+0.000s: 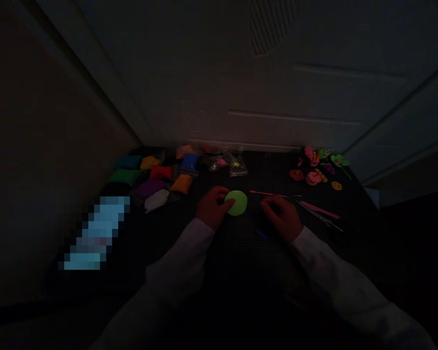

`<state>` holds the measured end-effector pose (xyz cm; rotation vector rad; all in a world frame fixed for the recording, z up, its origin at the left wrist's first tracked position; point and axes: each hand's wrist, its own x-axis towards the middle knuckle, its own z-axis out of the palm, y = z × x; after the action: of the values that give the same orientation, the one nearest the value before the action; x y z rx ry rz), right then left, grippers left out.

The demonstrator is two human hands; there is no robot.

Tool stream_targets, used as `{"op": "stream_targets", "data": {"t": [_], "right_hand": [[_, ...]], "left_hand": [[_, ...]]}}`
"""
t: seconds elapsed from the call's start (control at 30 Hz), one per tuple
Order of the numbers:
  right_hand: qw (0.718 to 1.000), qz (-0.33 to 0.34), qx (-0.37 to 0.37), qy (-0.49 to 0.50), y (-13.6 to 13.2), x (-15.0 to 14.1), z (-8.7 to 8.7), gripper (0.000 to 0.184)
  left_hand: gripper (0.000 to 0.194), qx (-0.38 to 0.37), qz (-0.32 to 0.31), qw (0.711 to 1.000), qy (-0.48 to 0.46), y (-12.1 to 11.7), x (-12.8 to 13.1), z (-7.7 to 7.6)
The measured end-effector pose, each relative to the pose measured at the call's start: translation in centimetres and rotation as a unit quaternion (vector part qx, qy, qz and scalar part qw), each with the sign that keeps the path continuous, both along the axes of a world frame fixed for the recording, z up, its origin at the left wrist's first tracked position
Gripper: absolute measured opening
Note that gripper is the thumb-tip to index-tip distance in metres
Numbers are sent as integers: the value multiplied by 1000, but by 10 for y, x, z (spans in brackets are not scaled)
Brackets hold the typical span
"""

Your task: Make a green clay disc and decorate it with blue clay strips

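Lime green marks the round disc (240,204) that our left hand (212,209) pinches narrowly at its left side, thumb over the face, around the middle of the dark table (219,248). For a clean edge, we would do well to press that thumb lightly and flat, since a hard pinch could dent the disc if it is as soft as it looks. Our right hand (283,218) hovers or rests just beside it, fingers curled; we cannot tell whether its fingertips hold anything. Close by lie 1 thin pink stick (268,193), beyond the hands, and 1 small blue piece (262,234), nearer us. Toward the right edge are the scissors (323,219) and a pink strip (320,209). Farther out, coloured packets (161,172) fill the far left corner, 1 pixelated bright panel (95,233) lies by the left edge, and small bright figures (314,178) gather near the far right corner.
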<state>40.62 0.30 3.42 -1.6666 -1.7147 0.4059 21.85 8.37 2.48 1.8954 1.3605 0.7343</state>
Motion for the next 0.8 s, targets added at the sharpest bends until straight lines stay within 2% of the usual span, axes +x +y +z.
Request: {"op": "stream_targets", "data": {"t": [0.1, 0.23, 0.4, 0.6, 0.67, 0.8], "right_hand": [[999, -31, -8, -26, 6, 3, -2, 29], [994, -32, -34, -103, 11, 1, -4, 36], [970, 32, -48, -236, 3, -19, -1, 34], [938, 112, -46, -324, -13, -43, 2, 31], [933, 112, -49, -339, -10, -41, 2, 31], [927, 57, -60, -366, -2, -33, 1, 37]], "left_hand": [[34, 13, 48, 999, 3, 21, -9, -1], [24, 67, 84, 992, 59, 38, -18, -9], [27, 147, 72, 981, 101, 38, -18, -16], [25, 158, 82, 979, 99, 38, -18, -17], [24, 152, 90, 980, 93, 39, -18, -17], [23, 140, 105, 982, 76, 39, -17, -16]]}}
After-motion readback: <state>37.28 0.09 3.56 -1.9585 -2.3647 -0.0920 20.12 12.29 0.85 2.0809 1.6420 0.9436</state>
